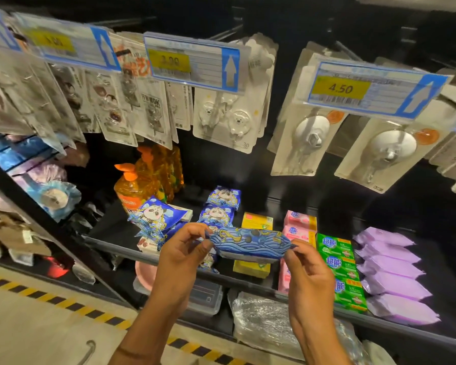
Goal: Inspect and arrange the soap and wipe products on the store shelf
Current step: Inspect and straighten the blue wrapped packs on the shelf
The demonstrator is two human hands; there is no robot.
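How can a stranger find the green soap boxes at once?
Look at the black shelf under the hanging hooks. The green soap boxes lie in a row between pink packs and lilac packs; only they are bright green.

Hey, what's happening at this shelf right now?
A person is at the store shelf, holding a blue wipe pack out in front of it. The left grip and right grip each pinch one end of the pack, as if checking it. More blue packs, green soap bars and purple packs lie in rows on the shelf behind.
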